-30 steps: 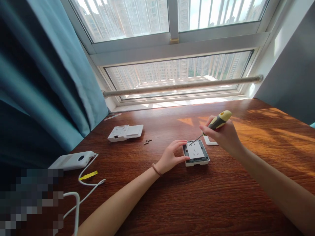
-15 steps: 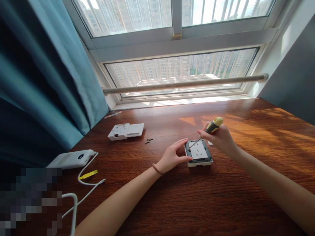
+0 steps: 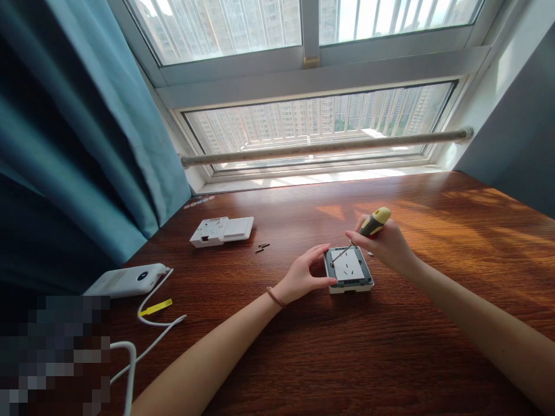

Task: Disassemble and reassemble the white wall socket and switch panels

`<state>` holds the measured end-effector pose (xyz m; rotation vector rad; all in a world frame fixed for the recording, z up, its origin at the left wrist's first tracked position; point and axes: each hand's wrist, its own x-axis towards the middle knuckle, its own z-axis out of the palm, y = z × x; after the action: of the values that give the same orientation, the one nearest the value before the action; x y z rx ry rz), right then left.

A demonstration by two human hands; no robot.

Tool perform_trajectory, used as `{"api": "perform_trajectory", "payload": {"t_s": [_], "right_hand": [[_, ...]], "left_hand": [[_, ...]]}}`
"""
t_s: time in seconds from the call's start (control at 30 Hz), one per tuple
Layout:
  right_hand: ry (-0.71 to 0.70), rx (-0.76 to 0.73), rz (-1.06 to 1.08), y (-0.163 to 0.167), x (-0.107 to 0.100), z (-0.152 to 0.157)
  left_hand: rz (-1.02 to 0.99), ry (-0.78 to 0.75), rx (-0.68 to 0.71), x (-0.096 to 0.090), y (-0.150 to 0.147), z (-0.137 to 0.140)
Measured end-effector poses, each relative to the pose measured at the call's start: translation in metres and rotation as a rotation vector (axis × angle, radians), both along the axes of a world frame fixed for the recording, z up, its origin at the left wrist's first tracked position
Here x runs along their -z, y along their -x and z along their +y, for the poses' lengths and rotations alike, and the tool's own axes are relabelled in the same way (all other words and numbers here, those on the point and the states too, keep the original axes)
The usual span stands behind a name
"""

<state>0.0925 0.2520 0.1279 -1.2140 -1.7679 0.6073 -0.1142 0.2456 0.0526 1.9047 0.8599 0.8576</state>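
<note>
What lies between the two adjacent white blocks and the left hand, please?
The head view shows small screw-like pieces on the table between the white blocks and the left hand.

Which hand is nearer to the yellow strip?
Left. The left hand is right of the yellow strip, against the socket; the right hand is farther right, holding a screwdriver.

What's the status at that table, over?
Left hand holding socket at its left side. Right hand gripping screwdriver, tip at that same side. Loose screws lie farther left, out of the way.
</note>
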Motion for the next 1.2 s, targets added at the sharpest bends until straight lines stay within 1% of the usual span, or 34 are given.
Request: {"api": "perform_trajectory", "payload": {"t_s": [0.17, 0.27, 0.4, 0.57, 0.63, 0.73, 0.8, 0.83, 0.87, 0.9, 0.93, 1.0, 1.03, 1.07, 1.1, 1.13, 1.17, 1.2], "right_hand": [[-0.023, -0.012, -0.004, 0.002, -0.003, -0.002], [-0.016, -0.027, -0.011, 0.005, -0.006, 0.000], [0.022, -0.097, -0.021, 0.013, -0.015, 0.006], [0.214, -0.214, 0.013, 0.022, -0.029, 0.014], [0.331, -0.265, 0.036, 0.018, -0.034, 0.014], [0.506, -0.382, 0.086, 0.006, -0.042, 0.013], [0.537, -0.436, 0.107, -0.001, -0.044, 0.010], [0.506, -0.436, 0.093, -0.002, -0.044, 0.010], [0.440, -0.403, 0.056, -0.002, -0.042, 0.009], [0.344, -0.336, -0.001, 0.000, -0.039, 0.008], [0.229, -0.229, -0.069, 0.004, -0.035, 0.008], [-0.007, 0.046, -0.188, 0.015, -0.023, 0.008], [-0.091, 0.168, -0.208, 0.021, -0.016, 0.008], [-0.142, 0.227, -0.192, 0.026, -0.011, 0.008], [-0.151, 0.222, -0.135, 0.030, -0.006, 0.009], [-0.121, 0.162, -0.053, 0.032, -0.002, 0.009], [-0.053, 0.059, 0.039, 0.033, -0.001, 0.010], [0.043, -0.052, 0.125, 0.032, -0.001, 0.010]], "left_hand": [[0.028, -0.058, 0.020, -0.005, -0.003, -0.005], [0.033, -0.069, 0.015, -0.007, -0.004, -0.006], [0.031, -0.059, 0.014, -0.007, -0.005, -0.007], [0.028, -0.053, 0.002, -0.008, -0.005, -0.008], [0.023, -0.060, 0.011, -0.009, -0.005, -0.009], [0.019, -0.067, 0.023, -0.011, -0.005, -0.008], [0.018, -0.065, 0.024, -0.011, -0.006, -0.008], [0.017, -0.063, 0.023, -0.011, -0.006, -0.008], [0.014, -0.061, 0.020, -0.011, -0.006, -0.008], [0.010, -0.059, 0.017, -0.010, -0.006, -0.008], [0.007, -0.055, 0.016, -0.010, -0.006, -0.008], [0.008, -0.046, 0.015, -0.008, -0.006, -0.008], [0.011, -0.043, 0.012, -0.007, -0.005, -0.008], [0.015, -0.042, 0.009, -0.007, -0.005, -0.007], [0.015, -0.043, 0.005, -0.007, -0.005, -0.007], [0.014, -0.043, 0.002, -0.007, -0.005, -0.007], [0.009, -0.042, 0.000, -0.007, -0.005, -0.008], [0.001, -0.040, 0.002, -0.008, -0.005, -0.008]]}}
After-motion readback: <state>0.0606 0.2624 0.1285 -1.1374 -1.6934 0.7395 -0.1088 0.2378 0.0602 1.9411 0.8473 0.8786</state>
